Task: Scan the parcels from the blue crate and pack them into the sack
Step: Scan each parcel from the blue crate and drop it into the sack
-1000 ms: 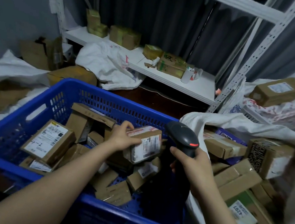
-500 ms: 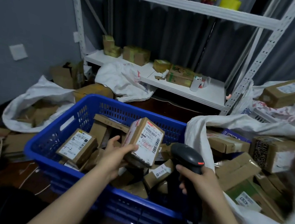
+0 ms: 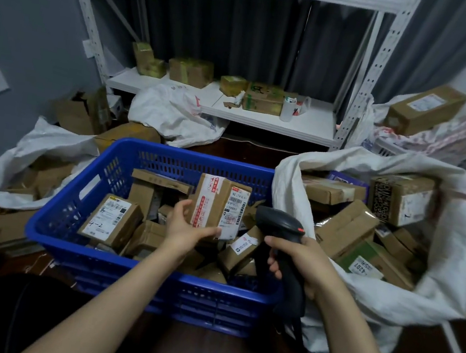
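Since half a second ago the brown cardboard parcel has turned in the left hand: earlier its labelled face looked squarely at the camera, and now one vertical edge faces forward, with the red-printed tape side on the left and the white shipping label on the right. It stands nearly upright, long axis running top to bottom, and the label side is angled towards the right, where the black handheld barcode scanner sits just beside it. The left hand grasps the parcel at its lower end, thumb on the taped side and fingers curled across the bottom front edge, so most of the box rises above the grip. The parcel is held over the right half of the blue plastic slotted crate, above the loose cardboard parcels lying inside. The right hand is clenched round the scanner's handle, which slopes down towards the person, while the scanner's head points left at the lower part of the label. To the right of the crate, touching its wall, the white woven sack gapes open with boxed parcels piled inside.
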